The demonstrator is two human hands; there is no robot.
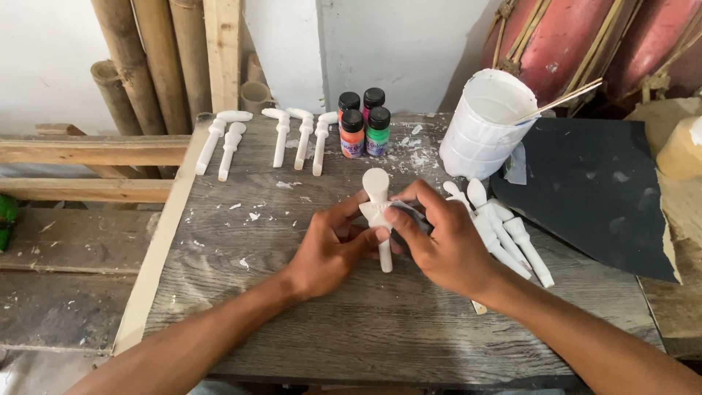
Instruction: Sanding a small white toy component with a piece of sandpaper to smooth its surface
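Observation:
A white carved figure (pixel 377 192) with a round head and a thin stem stands upright over the middle of the grey wooden table (pixel 307 322). My left hand (pixel 333 249) grips it from the left at mid-body. My right hand (pixel 442 245) presses a small grey sheet, perhaps sandpaper (pixel 411 215), against the figure's right side. Both thumbs meet at the figure's waist.
Several white carved pieces (pixel 504 230) lie right of my hands, more (pixel 281 135) in a row at the back. Small paint bottles (pixel 363 124) stand behind, a white tub with sticks (pixel 482 124) back right, a dark sheet (pixel 592 190) at right. Bamboo poles (pixel 139 66) lean back left.

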